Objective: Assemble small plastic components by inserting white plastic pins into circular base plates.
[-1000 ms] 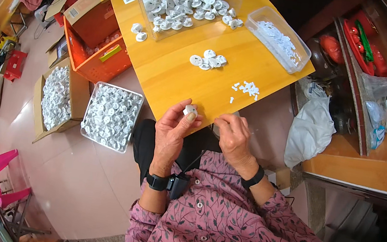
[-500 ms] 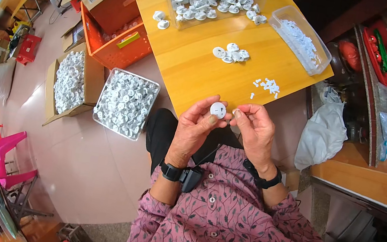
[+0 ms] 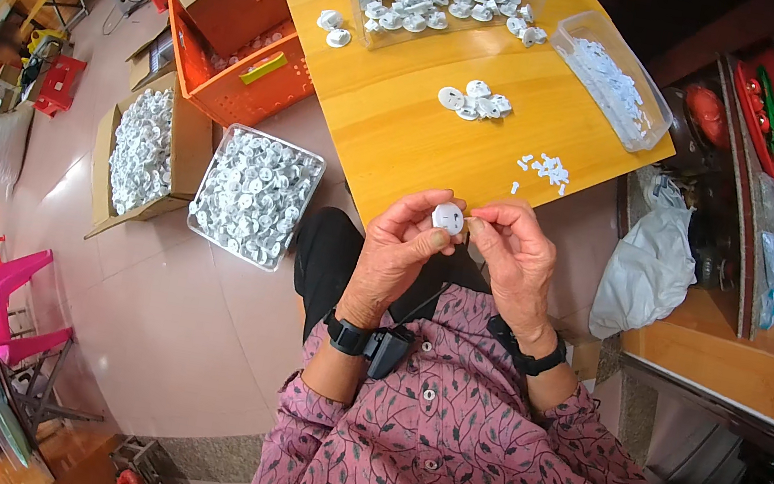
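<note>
Between the thumb and fingers of my left hand is a round white plastic piece with dark slots in its face. My right hand is pinched close against the right edge of that piece; whatever sits between its fingertips is too small to make out. Both hands are just off the near edge of the yellow table. Beyond them on the tabletop lie a small pile of tiny white pegs and a cluster of similar round white pieces.
A clear bin of round white pieces stands at the table's far side, a clear tub of tiny white parts at its right. On the floor at left are a full white-rimmed basket, a carton and an orange crate.
My hands have come together, and the round white piece has turned in my left fingers. My right fingertips now meet its edge. The whole view has shifted slightly.
</note>
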`<control>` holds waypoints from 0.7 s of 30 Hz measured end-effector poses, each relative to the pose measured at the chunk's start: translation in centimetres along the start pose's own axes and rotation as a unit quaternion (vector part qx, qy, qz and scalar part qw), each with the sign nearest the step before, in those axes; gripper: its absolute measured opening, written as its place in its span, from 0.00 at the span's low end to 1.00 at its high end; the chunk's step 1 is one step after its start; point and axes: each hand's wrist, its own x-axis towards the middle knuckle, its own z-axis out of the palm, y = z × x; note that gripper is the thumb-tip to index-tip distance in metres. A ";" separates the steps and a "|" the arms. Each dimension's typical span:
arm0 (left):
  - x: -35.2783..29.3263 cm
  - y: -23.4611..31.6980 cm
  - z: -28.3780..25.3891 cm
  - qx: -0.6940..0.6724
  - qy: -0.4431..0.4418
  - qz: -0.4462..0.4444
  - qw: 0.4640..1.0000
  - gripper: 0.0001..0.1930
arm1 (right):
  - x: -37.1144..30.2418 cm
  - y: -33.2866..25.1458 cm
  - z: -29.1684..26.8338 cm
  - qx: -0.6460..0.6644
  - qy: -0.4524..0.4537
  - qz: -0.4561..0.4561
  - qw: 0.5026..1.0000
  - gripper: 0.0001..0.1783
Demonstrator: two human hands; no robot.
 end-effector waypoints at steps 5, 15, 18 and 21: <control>-0.2 -0.2 -0.2 0.009 0.007 0.003 1.000 0.23 | 0.1 -0.1 0.5 -0.009 -0.006 -0.019 1.000 0.03; -0.1 -0.1 -0.2 -0.007 0.009 -0.012 1.000 0.22 | 0.3 0.7 0.7 0.032 -0.020 -0.006 0.999 0.04; -0.1 0.0 -0.1 -0.007 0.011 -0.014 1.000 0.22 | 0.3 0.5 0.8 0.044 -0.018 -0.001 0.999 0.04; -0.1 0.2 0.3 -0.006 0.027 -0.024 0.999 0.22 | 0.2 0.5 0.8 0.055 -0.018 0.012 0.998 0.04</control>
